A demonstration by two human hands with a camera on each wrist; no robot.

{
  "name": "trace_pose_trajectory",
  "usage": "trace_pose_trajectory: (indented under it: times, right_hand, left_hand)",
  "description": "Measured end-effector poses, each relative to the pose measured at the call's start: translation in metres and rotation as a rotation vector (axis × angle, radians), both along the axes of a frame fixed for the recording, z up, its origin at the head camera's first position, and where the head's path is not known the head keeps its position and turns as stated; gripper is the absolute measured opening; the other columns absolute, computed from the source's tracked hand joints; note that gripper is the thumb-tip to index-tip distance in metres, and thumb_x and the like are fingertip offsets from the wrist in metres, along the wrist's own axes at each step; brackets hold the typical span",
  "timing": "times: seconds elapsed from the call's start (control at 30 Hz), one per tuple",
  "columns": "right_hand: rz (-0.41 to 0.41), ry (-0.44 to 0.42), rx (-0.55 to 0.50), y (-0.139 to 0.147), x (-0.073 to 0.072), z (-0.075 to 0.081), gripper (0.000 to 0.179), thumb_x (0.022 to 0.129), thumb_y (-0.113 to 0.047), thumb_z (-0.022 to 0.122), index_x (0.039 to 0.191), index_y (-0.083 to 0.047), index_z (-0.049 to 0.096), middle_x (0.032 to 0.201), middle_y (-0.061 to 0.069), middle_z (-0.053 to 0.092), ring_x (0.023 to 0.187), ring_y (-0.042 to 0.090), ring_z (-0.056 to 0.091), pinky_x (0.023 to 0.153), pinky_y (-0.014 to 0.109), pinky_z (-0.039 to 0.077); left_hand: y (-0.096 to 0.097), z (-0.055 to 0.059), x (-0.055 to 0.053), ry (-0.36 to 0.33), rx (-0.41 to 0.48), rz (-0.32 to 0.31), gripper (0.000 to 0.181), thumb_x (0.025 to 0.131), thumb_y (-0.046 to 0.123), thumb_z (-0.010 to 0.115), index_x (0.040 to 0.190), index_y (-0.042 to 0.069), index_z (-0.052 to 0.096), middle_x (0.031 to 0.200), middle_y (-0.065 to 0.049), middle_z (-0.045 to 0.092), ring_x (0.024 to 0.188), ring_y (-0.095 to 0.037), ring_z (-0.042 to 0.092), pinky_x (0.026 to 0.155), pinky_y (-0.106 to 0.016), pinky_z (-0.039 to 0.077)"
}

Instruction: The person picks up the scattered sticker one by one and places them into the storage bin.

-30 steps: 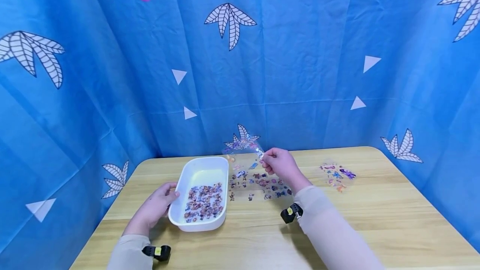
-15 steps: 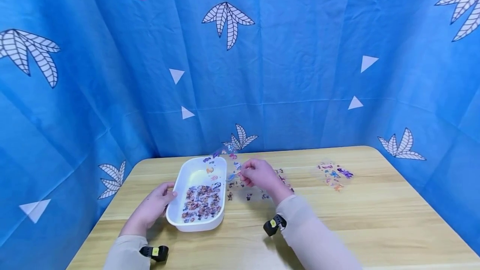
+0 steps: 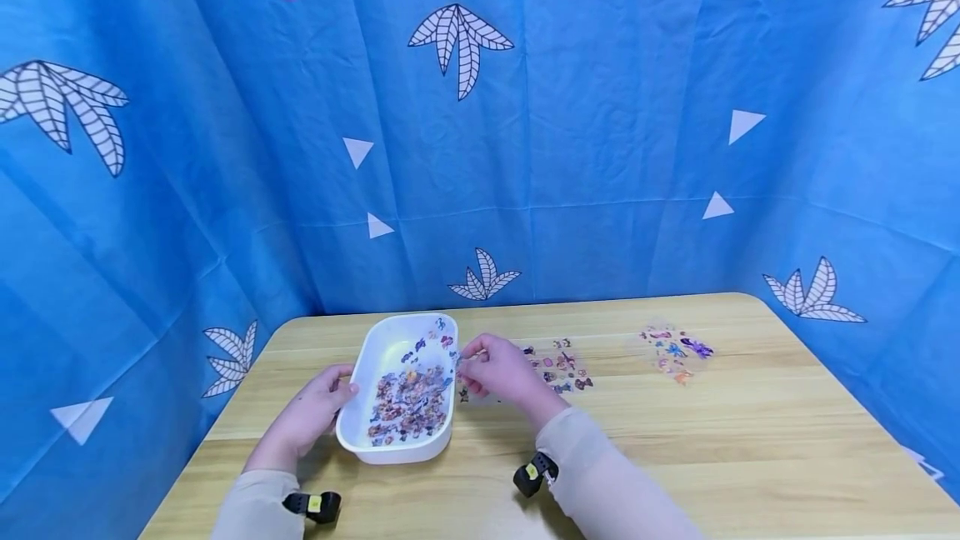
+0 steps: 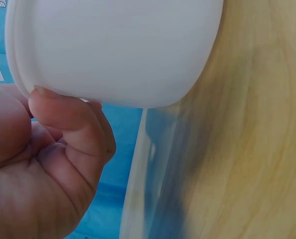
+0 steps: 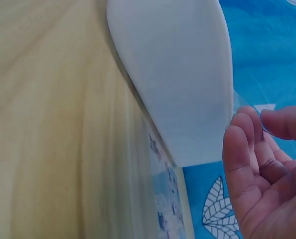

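A white plastic tub (image 3: 405,455) stands on the table, tilted a little, with a layer of small colourful cartoon stickers (image 3: 401,419) inside. My left hand (image 3: 318,402) grips its left rim, thumb on top and fingers curled beneath, as the left wrist view confirms with the tub's wall (image 4: 118,55) beside it. At the right rim, my right hand (image 3: 497,369) pinches the edge of a clear sticker sheet (image 3: 446,342) between thumb and forefinger. That sheet lies over the tub's opening, overlapping the stickers inside. In the right wrist view the fingertips (image 5: 236,142) are right at the rim.
Another clear sticker sheet (image 3: 558,365) lies flat on the wooden table (image 3: 675,457) right of the tub, partly behind my right hand. Farther right is a smaller sheet (image 3: 675,348) with a purple figure. A blue patterned curtain (image 3: 600,148) hangs around the table's back and sides.
My right hand has moved left and down, carrying the clear sticker sheet from above the table to over the tub. My left hand has kept its grip on the rim.
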State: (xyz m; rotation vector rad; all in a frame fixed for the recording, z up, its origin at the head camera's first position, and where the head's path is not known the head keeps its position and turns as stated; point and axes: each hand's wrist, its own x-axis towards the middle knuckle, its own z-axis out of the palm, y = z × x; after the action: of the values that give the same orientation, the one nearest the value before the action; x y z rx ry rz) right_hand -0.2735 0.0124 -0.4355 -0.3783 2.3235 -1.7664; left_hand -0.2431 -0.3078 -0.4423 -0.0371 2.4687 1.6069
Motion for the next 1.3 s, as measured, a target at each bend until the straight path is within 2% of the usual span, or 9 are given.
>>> trace_pose_trajectory:
  times: [0.27, 0.47, 0.63, 0.8, 1.0, 1.1, 1.3]
  right_hand:
    - [0.026, 0.009, 0.031, -0.006, 0.005, -0.005, 0.022, 0.093, -0.022, 0.072, 0.108, -0.009, 0.062, 0.087, 0.01, 0.07, 0.076, 0.026, 0.068, 0.07, 0.044, 0.059]
    - [0.024, 0.016, 0.061, -0.007, 0.005, -0.006, 0.023, 0.092, -0.029, 0.074, 0.105, -0.013, 0.064, 0.085, 0.008, 0.069, 0.074, 0.023, 0.067, 0.068, 0.041, 0.059]
    - [0.033, 0.025, 0.062, -0.006, 0.003, -0.007, 0.019, 0.094, -0.028, 0.073, 0.103, -0.013, 0.065, 0.085, 0.008, 0.068, 0.074, 0.024, 0.067, 0.067, 0.04, 0.058]
    - [0.041, 0.054, 0.08, 0.006, -0.008, -0.009, 0.016, 0.096, -0.025, 0.068, 0.105, -0.012, 0.066, 0.089, 0.01, 0.069, 0.078, 0.024, 0.066, 0.069, 0.039, 0.057]
    - [0.032, 0.095, 0.194, 0.03, -0.028, -0.014, 0.02, 0.097, -0.028, 0.066, 0.109, -0.011, 0.067, 0.093, 0.007, 0.069, 0.081, 0.02, 0.064, 0.074, 0.038, 0.054]
    - [0.032, 0.087, 0.241, 0.041, -0.034, -0.017, 0.021, 0.096, -0.027, 0.067, 0.109, -0.011, 0.067, 0.093, 0.007, 0.069, 0.082, 0.021, 0.064, 0.074, 0.038, 0.052]
    - [0.037, 0.04, 0.314, 0.058, -0.042, -0.02, 0.019, 0.098, -0.022, 0.066, 0.111, -0.008, 0.066, 0.096, 0.009, 0.068, 0.081, 0.025, 0.064, 0.067, 0.037, 0.052]
  left_hand:
    - [-0.001, 0.0, -0.001, 0.002, 0.007, -0.005, 0.044, 0.109, 0.016, 0.045, 0.149, 0.001, 0.038, 0.118, -0.02, 0.057, 0.097, -0.027, 0.065, 0.077, -0.041, 0.057]
    - [-0.001, -0.001, -0.002, 0.004, 0.011, -0.012, 0.044, 0.109, 0.016, 0.045, 0.149, 0.0, 0.038, 0.118, -0.021, 0.058, 0.097, -0.028, 0.066, 0.077, -0.041, 0.057]
    - [-0.002, -0.002, -0.002, 0.005, 0.004, -0.008, 0.045, 0.108, 0.017, 0.046, 0.149, 0.0, 0.039, 0.118, -0.021, 0.058, 0.098, -0.028, 0.065, 0.077, -0.041, 0.057]
    - [-0.002, -0.004, -0.005, 0.003, -0.003, -0.003, 0.045, 0.108, 0.018, 0.046, 0.15, 0.001, 0.038, 0.121, -0.02, 0.058, 0.099, -0.027, 0.065, 0.078, -0.041, 0.057]
    - [-0.003, -0.003, -0.006, 0.008, -0.024, 0.0, 0.046, 0.108, 0.019, 0.047, 0.15, 0.002, 0.039, 0.121, -0.019, 0.059, 0.1, -0.027, 0.065, 0.079, -0.042, 0.057]
    - [-0.002, -0.003, -0.005, 0.01, -0.042, -0.005, 0.047, 0.108, 0.021, 0.047, 0.15, 0.002, 0.039, 0.121, -0.018, 0.059, 0.1, -0.026, 0.064, 0.079, -0.041, 0.056]
    - [-0.002, -0.002, -0.004, 0.01, -0.039, -0.004, 0.047, 0.108, 0.022, 0.048, 0.15, 0.002, 0.039, 0.122, -0.018, 0.059, 0.101, -0.026, 0.064, 0.079, -0.042, 0.056]
